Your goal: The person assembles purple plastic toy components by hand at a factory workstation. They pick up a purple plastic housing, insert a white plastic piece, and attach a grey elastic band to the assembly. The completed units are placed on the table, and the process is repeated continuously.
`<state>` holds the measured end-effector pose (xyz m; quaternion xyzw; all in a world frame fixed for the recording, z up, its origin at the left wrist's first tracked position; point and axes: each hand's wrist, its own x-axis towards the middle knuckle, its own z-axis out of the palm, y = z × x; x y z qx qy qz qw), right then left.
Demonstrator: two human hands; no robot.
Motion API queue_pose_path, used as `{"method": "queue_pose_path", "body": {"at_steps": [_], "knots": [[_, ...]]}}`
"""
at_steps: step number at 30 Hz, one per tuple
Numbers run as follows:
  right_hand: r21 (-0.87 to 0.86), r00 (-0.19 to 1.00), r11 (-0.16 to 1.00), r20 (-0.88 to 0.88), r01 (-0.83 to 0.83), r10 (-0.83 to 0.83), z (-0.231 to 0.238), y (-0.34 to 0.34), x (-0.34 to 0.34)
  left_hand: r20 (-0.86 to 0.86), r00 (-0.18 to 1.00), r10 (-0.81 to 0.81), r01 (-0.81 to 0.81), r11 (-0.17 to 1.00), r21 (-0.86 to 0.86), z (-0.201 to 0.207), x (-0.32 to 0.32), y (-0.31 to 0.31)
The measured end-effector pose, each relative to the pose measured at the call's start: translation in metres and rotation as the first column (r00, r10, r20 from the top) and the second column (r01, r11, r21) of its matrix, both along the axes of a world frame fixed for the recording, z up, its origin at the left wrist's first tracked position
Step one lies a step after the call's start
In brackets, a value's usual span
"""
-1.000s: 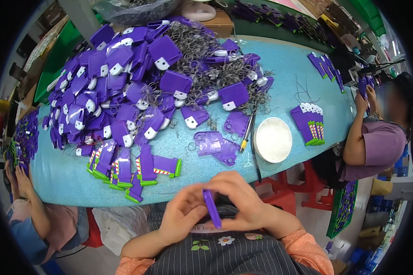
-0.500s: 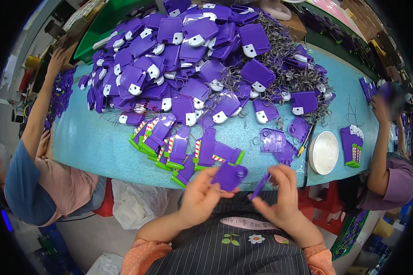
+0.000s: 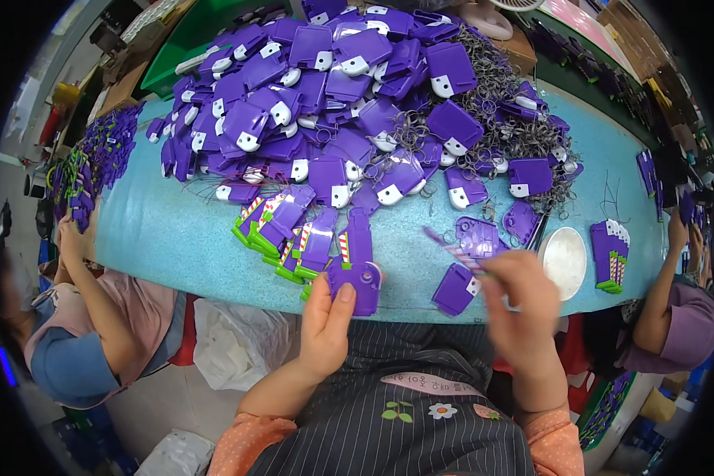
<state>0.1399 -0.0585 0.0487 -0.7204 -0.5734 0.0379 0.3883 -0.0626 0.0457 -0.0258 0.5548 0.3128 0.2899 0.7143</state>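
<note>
My left hand [image 3: 325,324] pinches a flat purple plastic shell [image 3: 365,295] with a round hole near its top right corner. That shell is held up in front of several purple wing pieces [image 3: 319,242] with green edges and red-white striped bands. On the right, my right hand [image 3: 523,297] is smeared by motion and closed on a thin purple piece [image 3: 452,249] with pinkish-white streaks, pointing up and left. Below this piece, a purple panel [image 3: 454,290] with a white corner lies on the table. Two moulded purple shells, one a squarish shell [image 3: 477,236], lie beyond it.
A big heap of purple and white panels [image 3: 309,95] covers the far table, with tangled metal rings [image 3: 504,119] at its right. A white round dish [image 3: 563,263] stands beside my right hand. Striped wing pieces [image 3: 609,254] lie farther right. People sit at both sides.
My hands have moved apart, the left with its shell toward the wing pieces, the right farther right. A panel with a white corner now lies by my right hand. One wing piece has left the group.
</note>
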Motion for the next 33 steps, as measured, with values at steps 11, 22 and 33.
{"method": "queue_pose_path", "body": {"at_steps": [11,22,33], "knots": [[-0.135,0.168,0.977,-0.98,-0.162,-0.107,-0.041,-0.054,-0.045,0.291,0.948,-0.127,0.252,0.857,-0.449,0.017,0.04,-0.031],[-0.135,0.309,0.988,-0.945,-0.073,-0.106,-0.016,0.018,-0.006,0.015,0.664,-0.748,0.677,0.592,-0.438,0.021,0.022,-0.032],[0.11,0.998,0.992,-0.025,0.061,-0.058,-0.014,-0.024,-0.032,0.331,0.915,-0.229,0.348,0.864,-0.365,0.033,0.026,-0.038]]}}
